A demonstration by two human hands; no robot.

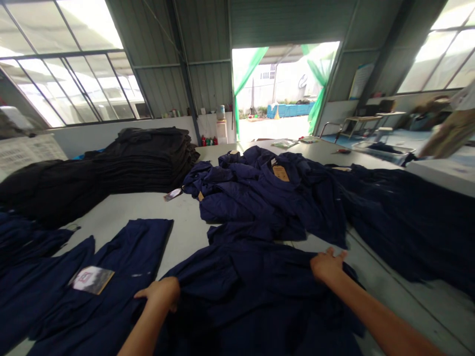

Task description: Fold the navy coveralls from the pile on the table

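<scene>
A dark navy work jacket lies spread on the table in front of me, its collar end pointing away. My left hand is at its left side with fingers curled on the cloth; part of them is hidden. At the right shoulder, my right hand grips the fabric, a couple of fingertips showing above it. Just beyond lies a rumpled heap of navy jackets with a brown card tag. To the left, a folded navy garment carries a white and grey tag.
Tall stacks of folded black garments stand at the back left. More navy clothing covers the right side of the pale table. Scissors and plastic packets lie near the far edge. A person's legs show at right.
</scene>
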